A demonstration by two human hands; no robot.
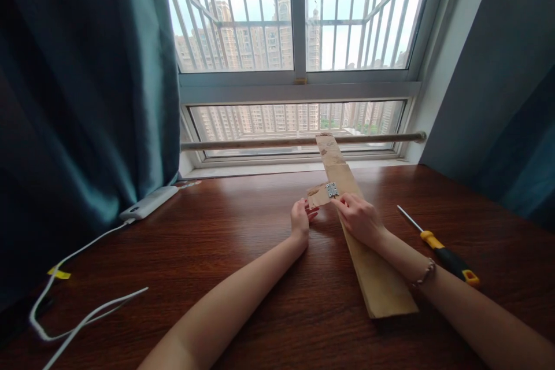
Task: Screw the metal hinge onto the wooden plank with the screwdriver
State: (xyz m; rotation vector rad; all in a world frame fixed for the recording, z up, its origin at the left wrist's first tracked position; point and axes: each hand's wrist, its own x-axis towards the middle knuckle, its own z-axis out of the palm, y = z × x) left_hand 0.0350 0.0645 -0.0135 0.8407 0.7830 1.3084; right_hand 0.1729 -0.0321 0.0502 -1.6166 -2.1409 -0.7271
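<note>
A long, narrow light-brown board [377, 277] lies slanted over the table, its far end reaching the window rail. Beside its middle, a short piece of board [318, 196] sticks out to the left. A small silver hinge [332, 189] with several dark holes or screws spans the joint between the two. My left hand [301, 221] curls around the near left end of the short board, its fingers partly behind it. Resting over the long board, my right hand [359, 219] has its fingertips pinched at the near edge of the hinge; anything tiny between them is hidden.
A yellow-and-black screwdriver [446, 254] lies to the right of my right forearm. On the left are a white power strip [150, 203], a white cable [87, 321] and a dark curtain [95, 81]. The window rail [260, 143] crosses behind the table.
</note>
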